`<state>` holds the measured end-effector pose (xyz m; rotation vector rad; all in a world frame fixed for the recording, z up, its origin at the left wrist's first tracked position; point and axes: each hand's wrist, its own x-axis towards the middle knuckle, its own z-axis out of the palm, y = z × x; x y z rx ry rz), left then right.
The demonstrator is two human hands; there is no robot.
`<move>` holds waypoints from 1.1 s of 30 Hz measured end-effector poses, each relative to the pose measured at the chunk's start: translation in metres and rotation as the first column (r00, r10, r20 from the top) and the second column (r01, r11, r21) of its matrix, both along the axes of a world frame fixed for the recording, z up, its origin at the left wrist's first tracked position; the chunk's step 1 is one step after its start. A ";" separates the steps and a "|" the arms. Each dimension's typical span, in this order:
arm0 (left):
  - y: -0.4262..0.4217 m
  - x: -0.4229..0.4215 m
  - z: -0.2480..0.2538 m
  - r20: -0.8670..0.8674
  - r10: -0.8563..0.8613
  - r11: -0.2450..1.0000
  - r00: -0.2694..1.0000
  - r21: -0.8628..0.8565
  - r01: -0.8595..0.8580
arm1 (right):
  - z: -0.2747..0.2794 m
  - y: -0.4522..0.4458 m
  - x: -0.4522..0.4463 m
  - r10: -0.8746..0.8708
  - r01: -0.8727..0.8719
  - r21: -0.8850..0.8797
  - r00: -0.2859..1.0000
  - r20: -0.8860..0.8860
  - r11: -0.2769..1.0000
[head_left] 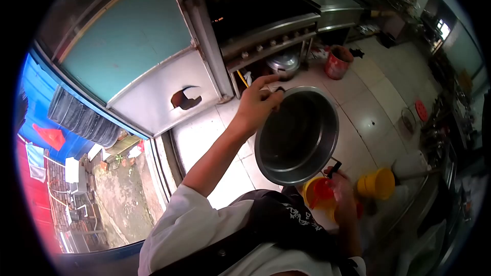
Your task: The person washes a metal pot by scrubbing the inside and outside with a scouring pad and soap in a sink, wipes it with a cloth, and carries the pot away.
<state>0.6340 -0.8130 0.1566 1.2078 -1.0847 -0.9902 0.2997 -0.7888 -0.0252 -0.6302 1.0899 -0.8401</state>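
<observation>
A round grey metal pot (296,135) is held tilted in front of my body, its dark inside facing the camera. My left hand (259,103) is at the pot's upper left rim, thumb and fingers pinched on a black handle there. Lower right of the pot, my right hand (340,186) is closed round the other black handle (333,168). Beneath that hand are a red scoop-like item (322,189) and a yellow container (309,194), partly hidden by the pot and my arm.
A stove (271,36) stands ahead, with a lidded pot (283,63) under it. A red bucket (338,62) is on the tiled floor (358,107). Yellow buckets (376,184) stand at right. A door panel (158,82) with a hole is at left, beside an outdoor yard (120,199).
</observation>
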 end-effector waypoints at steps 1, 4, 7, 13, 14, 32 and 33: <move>-0.010 0.009 -0.005 -0.035 0.046 0.999 0.998 -0.017 -0.046 | 0.006 -0.025 0.006 0.055 -0.059 -0.061 0.996 -0.070 0.996; -0.036 0.026 -0.014 -0.077 0.191 0.982 0.979 0.011 -0.190 | 0.019 -0.097 0.014 0.144 -0.191 -0.197 0.962 -0.230 0.962; -0.074 0.046 -0.037 -0.032 0.290 0.956 0.956 0.047 -0.289 | 0.033 -0.168 0.023 0.172 -0.254 -0.285 0.944 -0.282 0.924; -0.139 0.064 -0.083 0.031 0.354 0.907 0.935 0.234 -0.351 | 0.040 -0.297 0.024 0.195 -0.365 -0.329 0.872 -0.449 0.871; -0.147 0.063 -0.089 0.029 0.371 0.889 0.928 0.278 -0.364 | 0.040 -0.315 0.028 0.201 -0.386 -0.325 0.855 -0.478 0.863; -0.364 0.252 -0.098 -0.170 0.594 0.804 0.786 0.170 -0.570 | 0.088 -0.639 0.275 0.304 -0.579 -0.428 0.775 -0.554 0.694; -0.377 0.263 -0.096 -0.228 0.618 0.786 0.752 0.180 -0.592 | 0.099 -0.658 0.300 0.311 -0.574 -0.443 0.786 -0.535 0.688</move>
